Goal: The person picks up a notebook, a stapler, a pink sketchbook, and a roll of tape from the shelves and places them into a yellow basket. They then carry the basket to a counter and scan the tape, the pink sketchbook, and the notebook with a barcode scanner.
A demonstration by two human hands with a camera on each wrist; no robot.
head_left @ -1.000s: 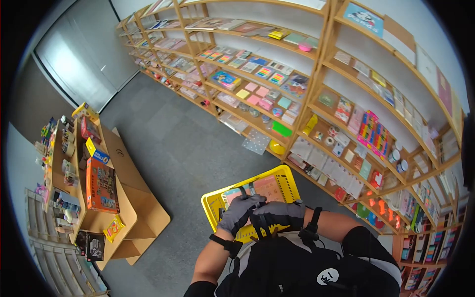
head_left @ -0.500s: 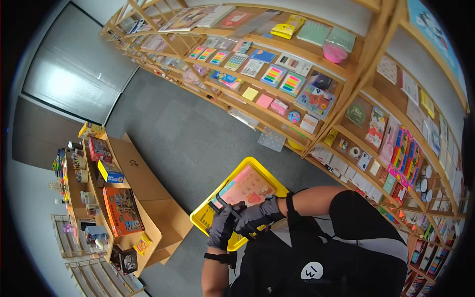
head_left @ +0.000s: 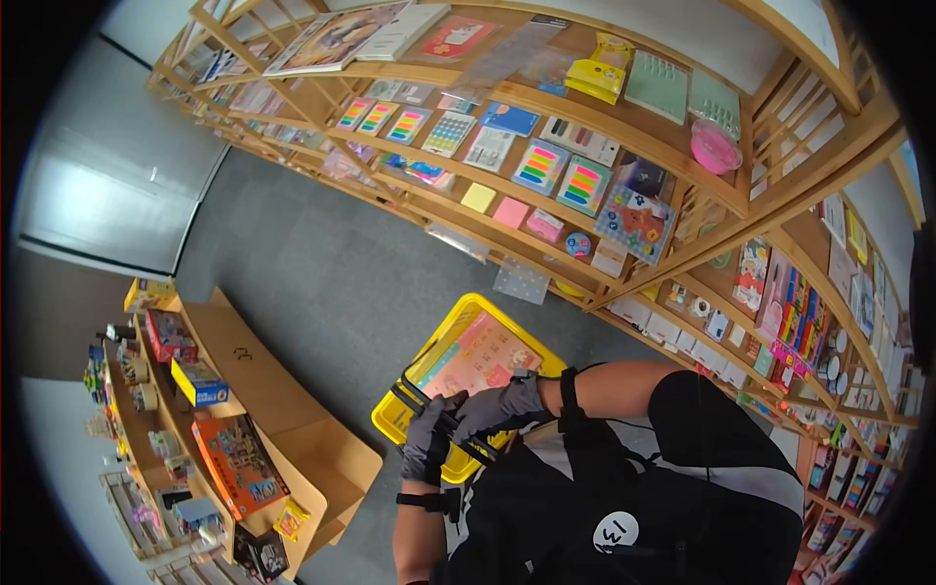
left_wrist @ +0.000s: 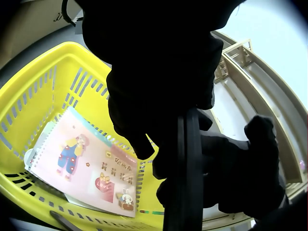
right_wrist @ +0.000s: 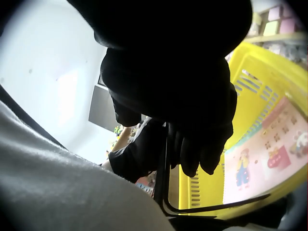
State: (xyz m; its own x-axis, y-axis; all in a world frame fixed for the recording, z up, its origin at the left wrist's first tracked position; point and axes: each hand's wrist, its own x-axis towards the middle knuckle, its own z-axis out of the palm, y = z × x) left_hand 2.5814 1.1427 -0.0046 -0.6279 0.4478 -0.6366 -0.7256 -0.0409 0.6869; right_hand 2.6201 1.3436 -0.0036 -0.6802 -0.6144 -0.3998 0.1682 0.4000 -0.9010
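A yellow basket point(head_left: 546, 363) hangs in front of the body, with pink illustrated notebooks or pads point(head_left: 478, 356) lying inside it. Its black handles point(head_left: 413, 392) are gripped by both gloved hands, side by side: the left hand point(head_left: 426, 444) at the basket's near left corner, the right hand point(head_left: 502, 408) just to its right. In the left wrist view the left hand point(left_wrist: 159, 72) is a dark shape over the handle point(left_wrist: 190, 178). The right wrist view shows the right hand point(right_wrist: 168, 86) curled over the handle point(right_wrist: 166, 187), the left hand point(right_wrist: 139, 154) beyond it.
Tall wooden shelves point(head_left: 721, 185) with stationery run along the far and right sides. At left stands a low wooden display unit point(head_left: 327, 458) bearing an orange box point(head_left: 239, 466) and other boxes. Grey floor point(head_left: 322, 229) lies between them, leading to a door point(head_left: 107, 166).
The view has turned and come nearer the upper shelves. The basket has swung to a steeper slant and shifted a little left in view, both hands staying at its handles.
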